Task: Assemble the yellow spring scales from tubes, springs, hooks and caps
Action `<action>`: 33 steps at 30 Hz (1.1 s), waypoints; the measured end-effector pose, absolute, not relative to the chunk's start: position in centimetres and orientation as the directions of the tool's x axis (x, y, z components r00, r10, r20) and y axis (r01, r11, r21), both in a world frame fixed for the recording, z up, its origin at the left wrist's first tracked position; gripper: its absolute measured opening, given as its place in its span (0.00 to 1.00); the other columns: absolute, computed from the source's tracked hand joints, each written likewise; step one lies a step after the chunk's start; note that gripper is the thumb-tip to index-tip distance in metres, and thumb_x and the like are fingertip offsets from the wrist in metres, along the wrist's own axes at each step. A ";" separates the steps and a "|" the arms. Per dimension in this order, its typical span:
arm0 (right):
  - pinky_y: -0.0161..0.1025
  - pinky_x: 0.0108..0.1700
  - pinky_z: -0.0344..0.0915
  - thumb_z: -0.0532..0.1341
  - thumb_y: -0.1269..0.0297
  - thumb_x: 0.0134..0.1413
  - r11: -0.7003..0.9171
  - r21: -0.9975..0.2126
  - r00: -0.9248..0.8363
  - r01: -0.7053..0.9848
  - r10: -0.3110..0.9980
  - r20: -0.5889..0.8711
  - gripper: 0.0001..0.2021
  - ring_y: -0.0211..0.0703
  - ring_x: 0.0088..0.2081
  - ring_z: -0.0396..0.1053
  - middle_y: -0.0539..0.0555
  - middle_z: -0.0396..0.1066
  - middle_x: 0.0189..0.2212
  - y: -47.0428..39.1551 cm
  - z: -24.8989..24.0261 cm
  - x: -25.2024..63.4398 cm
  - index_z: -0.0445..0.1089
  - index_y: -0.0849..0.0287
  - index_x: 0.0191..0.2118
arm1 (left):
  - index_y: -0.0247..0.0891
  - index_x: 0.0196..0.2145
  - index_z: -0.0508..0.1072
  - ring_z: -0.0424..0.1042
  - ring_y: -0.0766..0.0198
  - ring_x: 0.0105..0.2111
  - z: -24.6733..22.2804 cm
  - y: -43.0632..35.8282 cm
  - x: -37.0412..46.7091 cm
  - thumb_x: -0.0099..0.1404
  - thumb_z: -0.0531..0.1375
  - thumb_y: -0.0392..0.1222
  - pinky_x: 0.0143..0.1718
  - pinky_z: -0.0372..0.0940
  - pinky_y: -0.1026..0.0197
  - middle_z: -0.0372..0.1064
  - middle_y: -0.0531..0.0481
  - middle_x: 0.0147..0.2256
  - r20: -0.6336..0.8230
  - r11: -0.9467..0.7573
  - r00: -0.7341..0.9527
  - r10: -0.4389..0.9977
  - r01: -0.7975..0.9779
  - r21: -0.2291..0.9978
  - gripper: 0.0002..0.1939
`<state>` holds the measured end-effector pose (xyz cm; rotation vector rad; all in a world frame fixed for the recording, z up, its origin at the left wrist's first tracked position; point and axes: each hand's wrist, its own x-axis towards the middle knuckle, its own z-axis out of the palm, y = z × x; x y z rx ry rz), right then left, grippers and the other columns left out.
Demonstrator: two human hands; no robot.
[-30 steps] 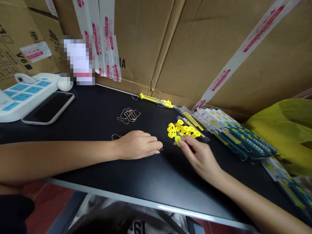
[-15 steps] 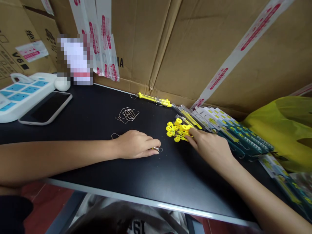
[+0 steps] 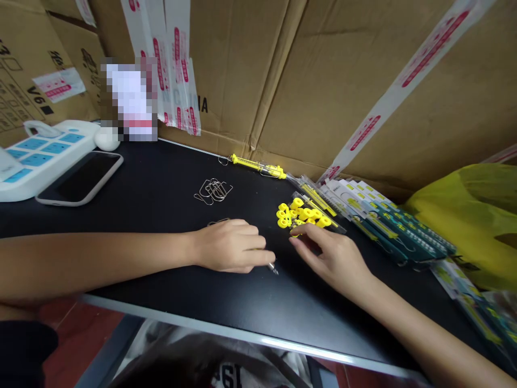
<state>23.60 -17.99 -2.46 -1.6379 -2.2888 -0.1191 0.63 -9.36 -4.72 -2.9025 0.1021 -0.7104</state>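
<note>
Nearest, around mid-frame, I see the left hand (image 3: pixel 236 248) palm down over the black tabletop (image 3: pixel 242 302), fingers curled closed on a slim metal piece (image 3: pixel 272 267) whose end pokes out. To its right, the right hand (image 3: pixel 335 256) is half open, thumb and forefinger parted by the near edge of the yellow plastic pieces (image 3: pixel 306 213), right of centre; whether it touches one I can't tell. Beyond, bent wires (image 3: pixel 218 189) lie tangled left of centre, and cardboard (image 3: pixel 343 81) fills the upper frame.
</note>
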 end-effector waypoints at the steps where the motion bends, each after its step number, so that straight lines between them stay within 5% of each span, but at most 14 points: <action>1: 0.32 0.27 0.58 0.53 0.61 0.60 0.374 -0.195 -0.312 0.907 0.906 0.285 0.10 0.36 0.24 0.66 0.50 0.69 0.25 -18.1 -2.8 23.3 0.66 0.58 0.43 | 0.44 0.43 0.70 0.69 0.65 0.35 -4.7 -9.5 0.6 0.66 0.51 0.38 0.38 0.63 0.61 0.71 0.52 0.33 0.451 -0.980 0.879 -0.153 -0.076 -0.184 0.11; 4: 0.32 0.28 0.61 0.54 0.64 0.59 0.432 -0.327 -0.368 0.841 0.898 0.239 0.21 0.35 0.26 0.65 0.50 0.69 0.32 -18.0 -3.9 22.9 0.55 0.56 0.58 | 0.51 0.39 0.71 0.69 0.67 0.43 -4.8 -9.9 0.5 0.66 0.52 0.38 0.50 0.63 0.59 0.72 0.55 0.39 0.478 -0.961 0.836 -0.268 -0.200 -0.189 0.10; 8: 0.33 0.27 0.62 0.54 0.68 0.57 0.419 -0.427 -0.348 0.802 0.907 0.236 0.28 0.35 0.23 0.62 0.49 0.67 0.30 -17.7 -5.1 22.9 0.47 0.53 0.63 | 0.51 0.34 0.72 0.68 0.67 0.49 -5.3 -10.3 0.6 0.66 0.53 0.38 0.51 0.64 0.61 0.71 0.55 0.44 0.520 -0.926 0.768 -0.373 -0.339 -0.165 0.10; 14: 0.38 0.40 0.66 0.52 0.71 0.56 0.474 -0.489 -0.369 0.732 0.880 0.300 0.11 0.42 0.39 0.70 0.55 0.71 0.39 -17.3 -5.2 23.1 0.66 0.56 0.44 | 0.51 0.35 0.74 0.67 0.65 0.51 -5.6 -10.2 0.7 0.66 0.52 0.37 0.50 0.66 0.60 0.71 0.54 0.46 0.473 -0.946 0.827 -0.304 -0.323 -0.043 0.12; 18: 0.36 0.36 0.66 0.52 0.71 0.57 0.434 -0.511 -0.310 0.742 0.898 0.313 0.07 0.41 0.34 0.70 0.54 0.71 0.33 -17.1 -4.8 23.3 0.65 0.57 0.38 | 0.48 0.39 0.74 0.64 0.63 0.53 -5.0 -9.8 0.6 0.65 0.55 0.34 0.52 0.66 0.58 0.68 0.51 0.50 0.505 -0.958 0.818 -0.274 -0.275 -0.074 0.11; 27: 0.33 0.25 0.57 0.49 0.64 0.62 0.406 -0.391 -0.305 0.826 0.906 0.294 0.15 0.36 0.20 0.63 0.50 0.65 0.19 -17.6 -4.4 23.2 0.62 0.59 0.25 | 0.37 0.42 0.73 0.67 0.61 0.50 -4.8 -8.8 0.2 0.64 0.48 0.27 0.49 0.66 0.60 0.67 0.43 0.50 0.562 -0.974 0.821 -0.104 -0.199 0.110 0.16; 33: 0.32 0.27 0.58 0.48 0.62 0.63 0.405 -0.399 -0.343 0.823 0.914 0.218 0.15 0.36 0.21 0.62 0.51 0.66 0.21 -18.4 -4.1 22.3 0.64 0.59 0.27 | 0.37 0.40 0.70 0.70 0.65 0.36 -4.8 -9.0 0.2 0.67 0.51 0.38 0.38 0.66 0.64 0.69 0.47 0.37 0.529 -0.998 0.849 -0.006 -0.039 0.052 0.09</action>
